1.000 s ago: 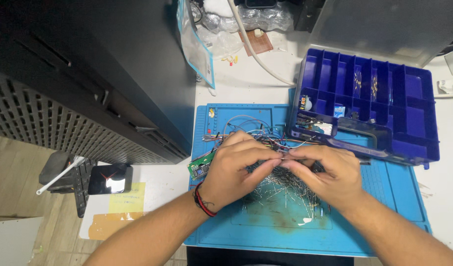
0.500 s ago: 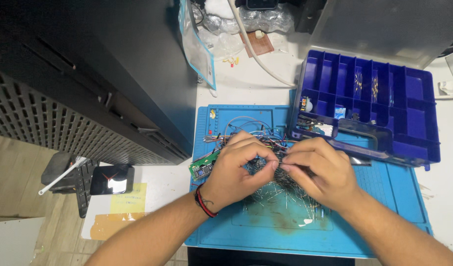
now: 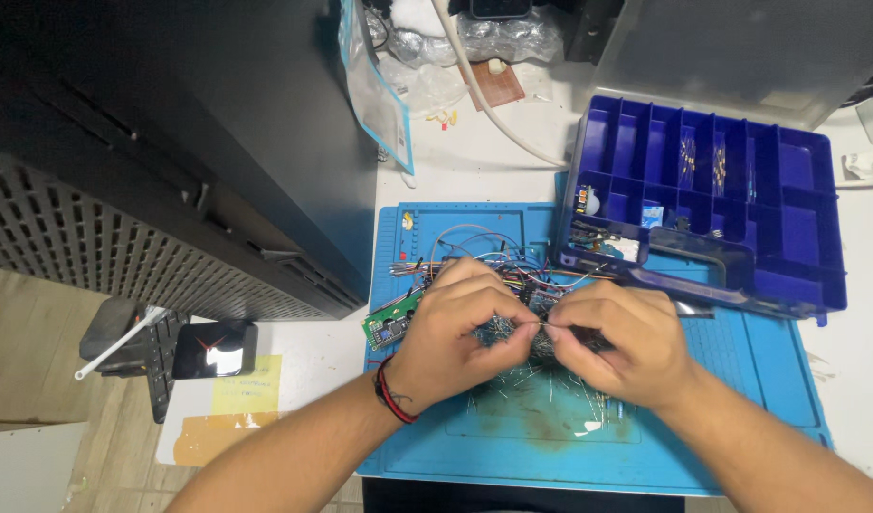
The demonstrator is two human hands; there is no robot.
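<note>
My left hand [image 3: 455,328] and my right hand [image 3: 619,340] meet over a blue silicone work mat [image 3: 759,380]. Both pinch thin wire-leaded components from a tangled bundle [image 3: 522,337] between my fingertips. A red and black band circles my left wrist. Just left of my left hand lies a small green circuit board [image 3: 387,321], and coloured jumper wires [image 3: 474,249] loop behind my knuckles. Loose leaded parts [image 3: 536,394] are scattered on the mat under my hands.
A dark blue compartment box [image 3: 731,204] with small parts stands open at the mat's right rear. A large black case [image 3: 170,142] fills the left. Plastic bags [image 3: 398,85] and a white cable [image 3: 484,95] lie behind. A yellow note [image 3: 239,385] sits at the table's left edge.
My hands have drawn closer together over the bundle, fingertips now nearly touching. Nothing else moved.
</note>
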